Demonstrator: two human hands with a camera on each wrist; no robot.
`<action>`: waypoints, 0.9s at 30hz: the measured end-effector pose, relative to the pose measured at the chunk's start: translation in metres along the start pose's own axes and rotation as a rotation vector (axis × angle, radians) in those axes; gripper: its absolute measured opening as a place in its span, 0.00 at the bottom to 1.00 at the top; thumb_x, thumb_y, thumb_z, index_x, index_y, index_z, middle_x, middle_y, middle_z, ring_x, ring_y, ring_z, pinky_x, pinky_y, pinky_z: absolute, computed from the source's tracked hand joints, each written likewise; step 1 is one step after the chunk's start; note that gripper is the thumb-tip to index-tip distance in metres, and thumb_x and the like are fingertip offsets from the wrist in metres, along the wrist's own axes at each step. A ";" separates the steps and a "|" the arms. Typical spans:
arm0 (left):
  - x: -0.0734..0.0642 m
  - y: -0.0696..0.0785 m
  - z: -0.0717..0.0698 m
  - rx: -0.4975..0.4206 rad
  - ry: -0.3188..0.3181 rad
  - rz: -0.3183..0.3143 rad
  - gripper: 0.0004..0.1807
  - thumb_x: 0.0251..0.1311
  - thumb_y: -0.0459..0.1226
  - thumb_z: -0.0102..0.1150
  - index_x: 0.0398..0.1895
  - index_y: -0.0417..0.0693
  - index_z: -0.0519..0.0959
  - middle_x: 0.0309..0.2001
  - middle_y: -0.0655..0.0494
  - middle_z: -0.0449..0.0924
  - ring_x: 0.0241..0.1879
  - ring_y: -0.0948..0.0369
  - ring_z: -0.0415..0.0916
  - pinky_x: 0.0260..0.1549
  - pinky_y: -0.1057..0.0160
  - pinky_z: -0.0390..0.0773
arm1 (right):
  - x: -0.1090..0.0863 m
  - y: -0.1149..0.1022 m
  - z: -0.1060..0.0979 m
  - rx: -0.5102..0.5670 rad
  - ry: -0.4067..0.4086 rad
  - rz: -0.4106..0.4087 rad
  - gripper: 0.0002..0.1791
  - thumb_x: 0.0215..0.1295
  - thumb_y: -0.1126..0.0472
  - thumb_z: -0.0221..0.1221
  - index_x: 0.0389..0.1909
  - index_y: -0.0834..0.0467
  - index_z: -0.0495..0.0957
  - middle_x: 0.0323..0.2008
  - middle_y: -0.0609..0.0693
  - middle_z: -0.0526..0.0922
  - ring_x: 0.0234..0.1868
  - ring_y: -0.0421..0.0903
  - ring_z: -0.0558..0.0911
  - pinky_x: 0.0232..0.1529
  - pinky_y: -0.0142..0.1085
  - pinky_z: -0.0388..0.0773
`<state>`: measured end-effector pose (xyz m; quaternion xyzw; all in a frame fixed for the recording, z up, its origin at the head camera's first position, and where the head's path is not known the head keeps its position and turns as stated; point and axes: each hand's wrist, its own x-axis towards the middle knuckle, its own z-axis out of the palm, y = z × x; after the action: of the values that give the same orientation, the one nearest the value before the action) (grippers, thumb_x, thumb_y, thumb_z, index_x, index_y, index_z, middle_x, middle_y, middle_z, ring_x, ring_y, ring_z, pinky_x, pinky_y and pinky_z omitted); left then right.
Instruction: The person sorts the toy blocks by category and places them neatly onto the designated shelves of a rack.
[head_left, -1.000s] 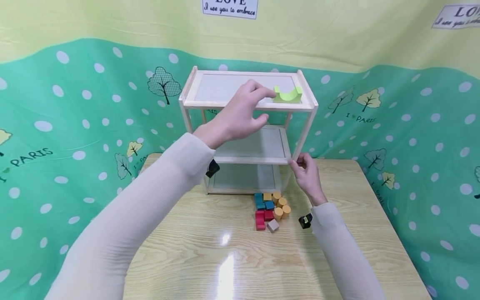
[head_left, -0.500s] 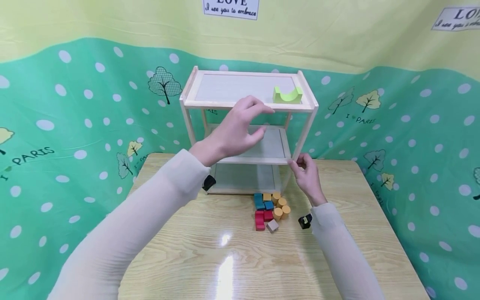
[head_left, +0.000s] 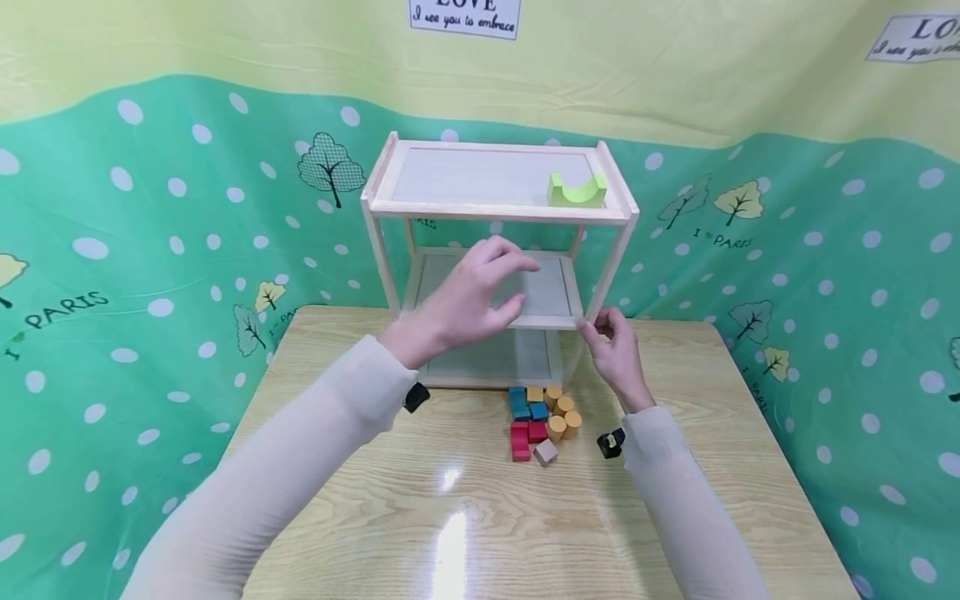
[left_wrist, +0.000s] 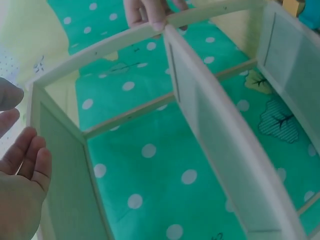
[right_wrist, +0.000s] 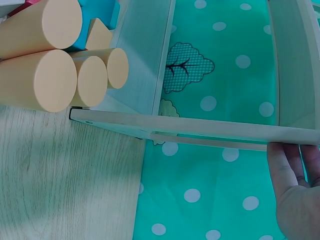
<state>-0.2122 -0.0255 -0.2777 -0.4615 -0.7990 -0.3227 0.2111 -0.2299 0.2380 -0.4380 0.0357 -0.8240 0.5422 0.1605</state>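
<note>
A small wooden three-tier shelf (head_left: 480, 212) stands upright at the back of the table. On its top tier, near the right end, sits a light green block with a curved notch (head_left: 576, 198). My left hand (head_left: 480, 293) hovers before the middle tier, thumb and fingers apart, nothing held; in the left wrist view its fingers (left_wrist: 22, 165) are beside the top tier. At middle-tier height, my right hand (head_left: 617, 354) grips the right front post, thumb in front. The right wrist view has the fingers (right_wrist: 282, 167) against that post (right_wrist: 210, 125).
Loose blocks lie before the shelf's right foot: several orange cylinders (head_left: 557, 427), an orange block (head_left: 535, 394), blue blocks (head_left: 517, 404), red blocks (head_left: 520, 442) and a greyish cube (head_left: 546, 452). A patterned green and yellow cloth (head_left: 187, 275) hangs behind the wooden table (head_left: 360, 508).
My left hand has moved down from beside the green block on the top tier to the front of the middle tier. The right hand has stayed on the post.
</note>
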 end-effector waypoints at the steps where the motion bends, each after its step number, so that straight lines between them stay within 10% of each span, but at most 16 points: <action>1: -0.002 -0.001 0.002 -0.004 0.001 0.001 0.18 0.54 0.29 0.60 0.50 0.40 0.78 0.47 0.48 0.73 0.50 0.54 0.69 0.51 0.61 0.70 | 0.000 0.000 0.000 -0.002 -0.003 0.001 0.19 0.68 0.50 0.56 0.45 0.62 0.71 0.40 0.55 0.74 0.43 0.48 0.74 0.42 0.36 0.73; 27: -0.057 0.000 0.057 -0.033 -0.150 -0.158 0.20 0.57 0.33 0.60 0.54 0.47 0.76 0.49 0.56 0.71 0.52 0.61 0.66 0.55 0.63 0.69 | -0.011 -0.040 -0.004 0.012 -0.003 -0.021 0.14 0.67 0.64 0.56 0.45 0.71 0.72 0.39 0.62 0.75 0.42 0.52 0.74 0.44 0.39 0.73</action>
<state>-0.1865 -0.0190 -0.3541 -0.4234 -0.8409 -0.3162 0.1169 -0.2089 0.2242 -0.4044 0.0463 -0.8204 0.5455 0.1649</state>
